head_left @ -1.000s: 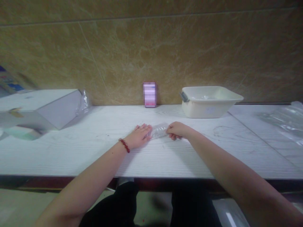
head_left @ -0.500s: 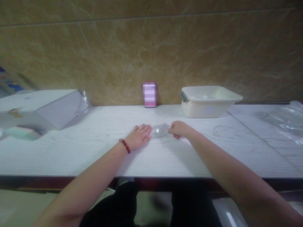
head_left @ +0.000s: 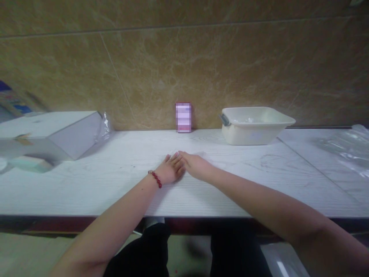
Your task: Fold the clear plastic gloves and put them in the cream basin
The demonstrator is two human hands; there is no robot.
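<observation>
My left hand (head_left: 172, 169), with a red bead bracelet (head_left: 156, 179) at the wrist, lies on the white tabletop (head_left: 121, 192) with its fingers spread. My right hand (head_left: 196, 165) reaches across from the right, and its fingertips meet the fingers of my left hand. Its curled or hidden fingers do not show whether they grip anything. A clear plastic bag (head_left: 202, 154) lies beneath and behind my right hand. Only a faint edge of it shows, the rest being covered.
A phone with a blurred screen (head_left: 183, 118) leans on the tiled wall. Right of it stands a cream plastic bin (head_left: 248, 134) with a grey handle. Clear plastic sheets (head_left: 350, 148) lie far right. On the left are a white box (head_left: 69, 138) and a pale green block (head_left: 32, 163).
My right hand has moved left from the far end of the plastic bag to my left fingers, now covering most of the bag. My left hand has stayed nearly in place.
</observation>
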